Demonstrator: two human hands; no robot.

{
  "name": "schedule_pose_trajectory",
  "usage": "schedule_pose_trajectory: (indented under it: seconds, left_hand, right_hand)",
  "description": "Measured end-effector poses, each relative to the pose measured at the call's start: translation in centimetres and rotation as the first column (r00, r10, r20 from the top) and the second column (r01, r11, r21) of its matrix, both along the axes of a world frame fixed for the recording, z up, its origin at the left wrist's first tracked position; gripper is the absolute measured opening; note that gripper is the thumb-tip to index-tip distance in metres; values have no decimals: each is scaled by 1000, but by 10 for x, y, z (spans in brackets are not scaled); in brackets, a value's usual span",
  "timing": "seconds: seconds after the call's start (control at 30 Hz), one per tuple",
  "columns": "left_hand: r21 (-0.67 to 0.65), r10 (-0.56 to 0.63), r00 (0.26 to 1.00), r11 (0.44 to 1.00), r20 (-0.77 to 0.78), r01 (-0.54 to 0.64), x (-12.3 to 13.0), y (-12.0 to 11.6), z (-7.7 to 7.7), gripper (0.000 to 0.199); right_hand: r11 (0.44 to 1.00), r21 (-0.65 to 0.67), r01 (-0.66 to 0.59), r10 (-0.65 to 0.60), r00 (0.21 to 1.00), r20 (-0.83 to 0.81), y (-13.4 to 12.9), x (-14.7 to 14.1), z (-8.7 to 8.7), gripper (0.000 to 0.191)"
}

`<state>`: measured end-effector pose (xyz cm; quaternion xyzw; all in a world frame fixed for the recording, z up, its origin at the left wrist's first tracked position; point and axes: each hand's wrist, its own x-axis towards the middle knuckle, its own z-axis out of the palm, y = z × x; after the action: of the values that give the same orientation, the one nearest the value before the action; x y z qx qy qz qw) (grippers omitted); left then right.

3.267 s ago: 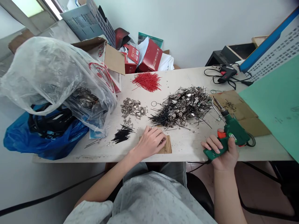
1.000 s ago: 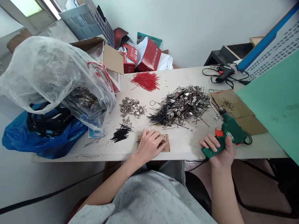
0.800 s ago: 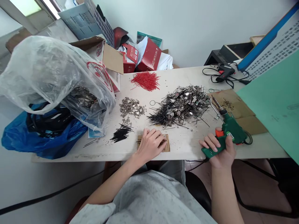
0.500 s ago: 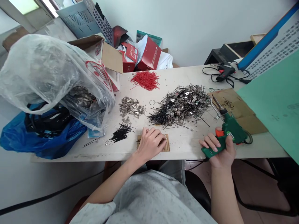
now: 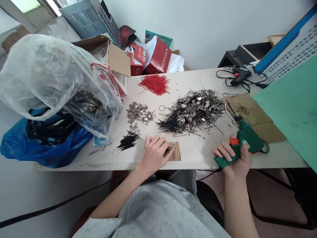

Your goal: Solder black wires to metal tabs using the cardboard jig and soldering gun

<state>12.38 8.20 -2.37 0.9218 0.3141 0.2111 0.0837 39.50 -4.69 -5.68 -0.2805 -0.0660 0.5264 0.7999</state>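
Soldering gun (image 5: 250,138) in the right hand (image 5: 233,159), wooden block (image 5: 176,155) under the left hand (image 5: 155,153)

Well apart from each other, both hands. Clamped around the green handle with the right, and pointing tip-first away from the body, toward the cardboard (image 5: 264,124). Curled over the block near the front edge of the tabletop (image 5: 203,153) with the left; cannot tell whether gripping or only resting. At the block's uncovered end, small metal pieces (image 5: 174,145). Just behind, a mixed heap of wires and tabs (image 5: 196,110). To the left, black wires (image 5: 128,140) and a pile of metal tabs (image 5: 140,113); farther back, red wires (image 5: 155,84).
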Motion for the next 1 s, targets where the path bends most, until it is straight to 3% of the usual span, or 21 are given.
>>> schedule_pose_trajectory:
  seconds: [0.2, 0.67, 1.0]
  left_hand:
    - [6, 26, 997, 1000, -76, -26, -18, 1, 4, 13]
    - [-20, 14, 993, 1000, -121, -17, -24, 1, 8, 9]
    - [-91, -16, 1000, 996, 8, 16, 2, -16, 3, 18]
  right_hand:
    - [1000, -1, 3, -3, 1000, -3, 1, -1, 0, 43]
    - [1000, -22, 13, -12, 999, 35, 1, -2, 3, 41]
    - [999, -32, 20, -19, 999, 44, 1, -2, 5, 43]
